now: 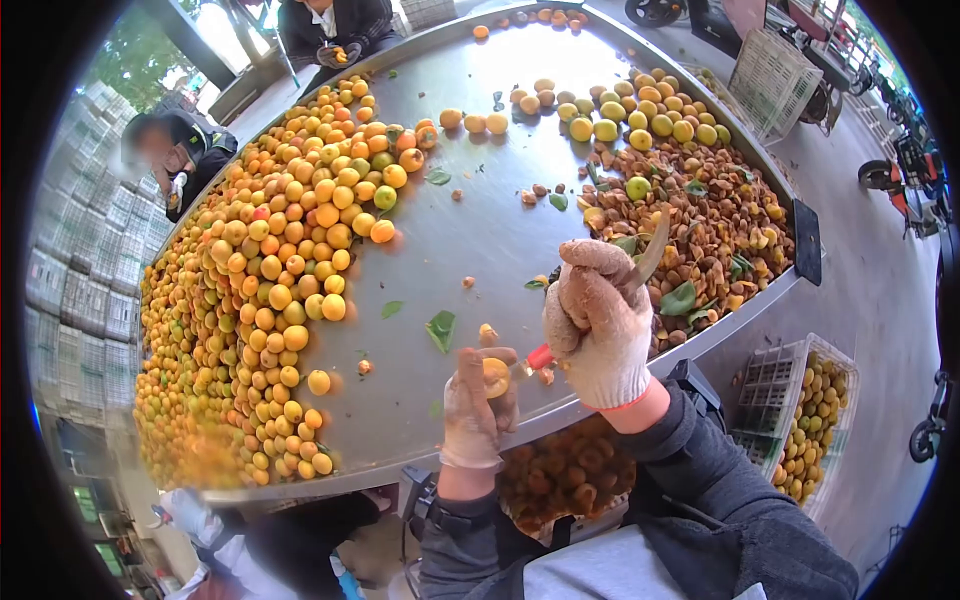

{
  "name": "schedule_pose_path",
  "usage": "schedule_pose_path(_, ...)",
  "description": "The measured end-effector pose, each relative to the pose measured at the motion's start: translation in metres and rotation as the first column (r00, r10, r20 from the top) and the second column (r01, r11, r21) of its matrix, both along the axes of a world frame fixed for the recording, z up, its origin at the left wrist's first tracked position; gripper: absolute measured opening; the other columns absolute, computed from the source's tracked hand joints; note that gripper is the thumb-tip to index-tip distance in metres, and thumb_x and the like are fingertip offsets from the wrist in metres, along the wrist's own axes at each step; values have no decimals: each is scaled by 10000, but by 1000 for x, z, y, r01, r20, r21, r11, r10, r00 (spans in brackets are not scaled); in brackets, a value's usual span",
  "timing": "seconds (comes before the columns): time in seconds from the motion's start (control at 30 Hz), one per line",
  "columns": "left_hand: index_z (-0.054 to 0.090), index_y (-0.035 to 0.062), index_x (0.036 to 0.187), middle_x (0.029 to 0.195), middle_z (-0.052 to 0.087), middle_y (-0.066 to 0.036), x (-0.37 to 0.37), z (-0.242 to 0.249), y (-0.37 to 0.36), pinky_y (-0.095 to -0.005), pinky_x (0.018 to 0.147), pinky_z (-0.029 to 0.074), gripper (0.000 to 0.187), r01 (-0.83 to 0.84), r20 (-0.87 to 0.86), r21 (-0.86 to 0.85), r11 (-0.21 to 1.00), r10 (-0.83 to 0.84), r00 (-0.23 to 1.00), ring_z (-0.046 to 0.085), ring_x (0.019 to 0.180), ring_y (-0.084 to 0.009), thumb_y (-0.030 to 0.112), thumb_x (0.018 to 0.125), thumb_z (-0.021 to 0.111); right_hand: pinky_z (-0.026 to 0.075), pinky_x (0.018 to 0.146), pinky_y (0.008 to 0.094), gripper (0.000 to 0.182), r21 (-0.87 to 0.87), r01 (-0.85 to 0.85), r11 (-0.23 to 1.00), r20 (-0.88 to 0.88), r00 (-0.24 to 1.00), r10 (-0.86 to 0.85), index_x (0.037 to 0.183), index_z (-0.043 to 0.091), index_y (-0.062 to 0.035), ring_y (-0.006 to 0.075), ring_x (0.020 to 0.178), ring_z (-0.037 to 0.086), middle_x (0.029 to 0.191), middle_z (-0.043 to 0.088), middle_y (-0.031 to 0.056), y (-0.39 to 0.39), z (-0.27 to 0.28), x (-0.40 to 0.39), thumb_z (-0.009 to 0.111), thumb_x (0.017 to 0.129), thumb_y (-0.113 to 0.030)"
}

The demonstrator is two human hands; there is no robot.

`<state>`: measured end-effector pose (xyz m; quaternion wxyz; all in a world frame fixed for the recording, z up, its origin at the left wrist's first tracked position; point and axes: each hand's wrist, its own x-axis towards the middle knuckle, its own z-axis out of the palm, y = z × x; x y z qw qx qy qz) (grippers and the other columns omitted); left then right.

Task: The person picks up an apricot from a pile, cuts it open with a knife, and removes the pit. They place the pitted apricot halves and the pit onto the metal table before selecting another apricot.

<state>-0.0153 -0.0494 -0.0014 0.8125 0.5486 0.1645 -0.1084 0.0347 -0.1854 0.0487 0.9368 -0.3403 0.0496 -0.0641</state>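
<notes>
My left hand (472, 420), in a whitish work glove, is closed around a yellow-orange apricot (496, 378) near the table's front edge. Just to its right, my gloved right hand (598, 320) is wrapped around a knife. The curved knife blade (655, 248) sticks out above the fist, pointing up and right, and the red handle end (540, 357) shows below, close to the apricot. Under my hands sits a container of brownish-orange cut fruit (567, 470), partly hidden by my arms. Green leaves (440, 330) and small scraps lie near my left hand.
A big heap of apricots (300, 230) covers the metal table's (430, 260) left side. At right lie brown pits and scraps (720, 210), with yellow-green fruit (660, 110) behind. A fruit crate (815, 420) stands on the floor at right. Co-workers (190, 150) are along the left and far edges.
</notes>
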Motion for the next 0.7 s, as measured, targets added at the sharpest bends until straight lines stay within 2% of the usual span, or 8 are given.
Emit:
schedule_pose_path(0.2, 600, 10, 991, 575, 465, -16, 2, -3, -14, -216, 373, 313, 555, -4, -62, 52, 999, 8, 998, 386, 414, -66, 545, 944, 458, 262, 361, 237, 191, -95, 72, 993, 105, 993, -62, 1019, 615, 24, 79, 398, 324, 594, 415, -2, -3, -2, -2, 485, 879, 32)
schedule_pose_path(0.27, 604, 23, 979, 615, 484, -11, 2, -5, -12, -211, 380, 328, 479, 11, -65, 47, 999, -8, 998, 421, 442, -66, 484, 952, 480, 299, 375, 225, 173, -361, 66, 930, 212, 977, 13, 998, 618, 43, 86, 411, 403, 651, 516, 26, -3, -4, -5, 502, 869, 37)
schedule_pose_path(0.33, 603, 27, 979, 639, 497, -8, 1, -2, -16, -206, 386, 335, 434, -3, -35, 113, 994, 7, 999, 438, 457, -64, 448, 950, 504, 335, 409, 209, 170, -399, 24, 917, 240, 968, 79, 992, 630, 52, 85, 446, 464, 689, 575, 45, -4, -5, -6, 523, 862, 28)
schedule_pose_path(0.4, 601, 30, 979, 662, 510, -4, -1, -4, -16, -200, 393, 342, 389, -18, -7, 174, 985, 19, 1000, 455, 472, -62, 411, 949, 528, 478, 653, 221, 211, -334, -92, 938, 274, 943, 190, 994, 665, 6, 79, 739, 590, 857, 655, 52, -2, -3, -5, 511, 860, 60)
schedule_pose_path(0.43, 601, 33, 975, 679, 520, 1, -2, -9, -14, -197, 398, 347, 362, -19, 35, 172, 985, 13, 999, 465, 484, -59, 390, 945, 546, 476, 629, 211, 219, -325, -217, 920, 112, 958, 265, 997, 668, 1, 79, 713, 593, 851, 656, 54, -8, 3, -8, 514, 854, 60)
schedule_pose_path(0.6, 604, 34, 968, 705, 535, 13, -1, -24, -17, -185, 413, 352, 309, -76, 74, 192, 978, 63, 995, 480, 507, -54, 340, 935, 583, 474, 616, 207, 213, -283, -273, 919, 94, 946, 310, 984, 670, -2, 55, 708, 576, 840, 652, 32, 0, -8, -2, 518, 845, 53)
schedule_pose_path(0.67, 603, 32, 966, 656, 512, 12, 0, -24, -18, -195, 391, 331, 332, -129, 92, 249, 960, 109, 990, 454, 472, -56, 359, 950, 547, 405, 554, 209, 196, -520, 28, 854, 333, 927, 172, 1005, 641, 39, 73, 653, 530, 762, 581, 22, 10, -19, 1, 512, 866, -10)
schedule_pose_path(0.7, 603, 32, 966, 656, 512, 12, 0, -20, -17, -195, 391, 331, 332, -127, 90, 250, 960, 107, 990, 454, 472, -56, 359, 950, 547, 380, 483, 217, 183, -308, -93, 947, 154, 977, 147, 1007, 628, 0, 80, 554, 488, 692, 526, 6, 7, -19, 8, 498, 880, -28)
